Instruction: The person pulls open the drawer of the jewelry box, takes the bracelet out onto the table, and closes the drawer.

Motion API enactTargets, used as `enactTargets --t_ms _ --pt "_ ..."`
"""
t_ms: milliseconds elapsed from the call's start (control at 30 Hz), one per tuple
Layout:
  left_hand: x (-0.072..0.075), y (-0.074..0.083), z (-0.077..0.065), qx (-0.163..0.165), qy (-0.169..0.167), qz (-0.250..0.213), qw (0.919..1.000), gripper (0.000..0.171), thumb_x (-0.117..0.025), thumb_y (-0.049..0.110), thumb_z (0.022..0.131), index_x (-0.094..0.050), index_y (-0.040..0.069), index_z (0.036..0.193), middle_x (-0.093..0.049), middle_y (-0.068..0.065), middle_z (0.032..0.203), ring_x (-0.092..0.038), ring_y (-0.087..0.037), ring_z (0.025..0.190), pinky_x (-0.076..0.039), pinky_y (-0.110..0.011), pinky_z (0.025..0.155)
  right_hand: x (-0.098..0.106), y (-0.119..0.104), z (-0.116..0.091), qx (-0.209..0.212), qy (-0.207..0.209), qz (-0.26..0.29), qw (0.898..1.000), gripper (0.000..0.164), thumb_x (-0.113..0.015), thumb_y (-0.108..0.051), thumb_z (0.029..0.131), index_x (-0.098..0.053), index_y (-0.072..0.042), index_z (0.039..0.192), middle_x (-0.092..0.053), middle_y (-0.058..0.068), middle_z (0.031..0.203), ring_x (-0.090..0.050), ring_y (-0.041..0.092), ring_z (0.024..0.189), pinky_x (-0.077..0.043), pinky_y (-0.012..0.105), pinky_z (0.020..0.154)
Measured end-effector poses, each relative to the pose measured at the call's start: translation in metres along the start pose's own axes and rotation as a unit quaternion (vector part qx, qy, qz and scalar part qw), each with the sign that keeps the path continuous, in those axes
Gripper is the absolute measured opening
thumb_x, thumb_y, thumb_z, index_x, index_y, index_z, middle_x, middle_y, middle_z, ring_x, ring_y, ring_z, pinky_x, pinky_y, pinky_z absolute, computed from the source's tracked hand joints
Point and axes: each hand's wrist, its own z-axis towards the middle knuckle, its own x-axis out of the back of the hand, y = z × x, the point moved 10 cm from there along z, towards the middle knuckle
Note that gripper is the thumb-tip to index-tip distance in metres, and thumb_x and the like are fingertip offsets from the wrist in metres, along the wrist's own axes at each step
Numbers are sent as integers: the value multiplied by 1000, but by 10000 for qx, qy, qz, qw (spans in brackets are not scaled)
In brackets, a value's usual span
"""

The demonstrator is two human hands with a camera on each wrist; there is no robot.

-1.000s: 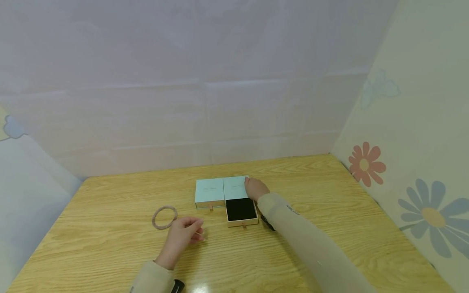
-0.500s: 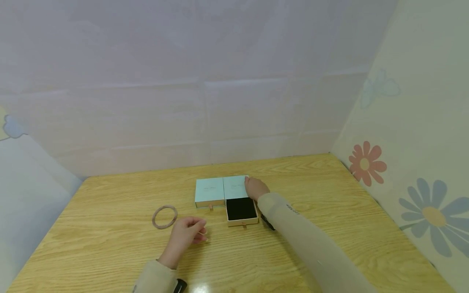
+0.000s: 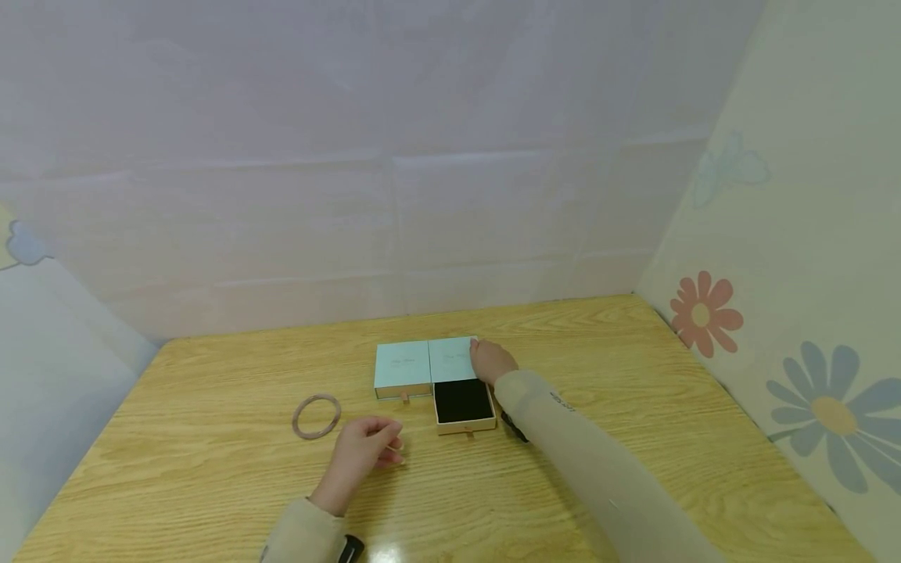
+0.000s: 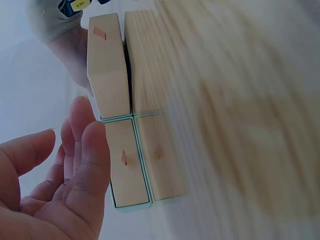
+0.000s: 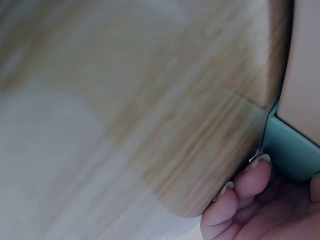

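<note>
Two light-blue drawer boxes lie side by side on the wooden table. The left box [image 3: 402, 366] has its drawer pushed in, a small ribbon tab on its front [image 4: 123, 157]. From the right box [image 3: 450, 358], a drawer [image 3: 464, 403] with a black lining sticks out toward the person. My right hand [image 3: 493, 362] grips the right box at its far right side, with fingers [image 5: 252, 177] curled against the blue wall. My left hand [image 3: 362, 453] hovers in front of the boxes, fingers loosely bent and holding nothing. A pinkish bangle [image 3: 317, 417] lies left of it.
The wooden table [image 3: 232, 375] ends at a pale wall covering [image 3: 281, 234] behind the boxes. A flower-patterned sheet [image 3: 788, 274] stands along the right side. Dark bands show at both wrists.
My left hand has drifted slightly to the right, away from the bangle. The right hand, both boxes and the pulled-out drawer stay where they were.
</note>
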Motion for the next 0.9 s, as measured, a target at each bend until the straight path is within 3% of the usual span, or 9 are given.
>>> enactTargets --t_ms 400,767,900 --pt "-10 0 4 -15 -111 -132 9999 26 -59 10 98 -63 -15 104 -64 -8 75 -64 -16 58 -57 -34 62 0 0 0 -29 17 2 10000 56 -22 -28 109 -56 -4 72 -55 10 68 -53 24 64 -50 41 76" --pt "-19 3 3 -91 -406 -131 9990 30 -58 11 99 -61 -17 107 -64 -9 78 -64 -15 59 -57 -35 64 1 -1 0 -8 46 -9 10000 56 -23 -28 109 -58 -4 72 -63 15 80 -59 26 73 -51 43 82" --pt "-22 2 3 -31 -458 -147 9988 30 -58 12 99 -61 -16 109 -64 -10 79 -64 -16 60 -58 -36 65 0 0 -1 -38 44 38 10000 57 -23 -28 109 -57 -4 69 -60 13 74 -56 25 69 -51 42 80"
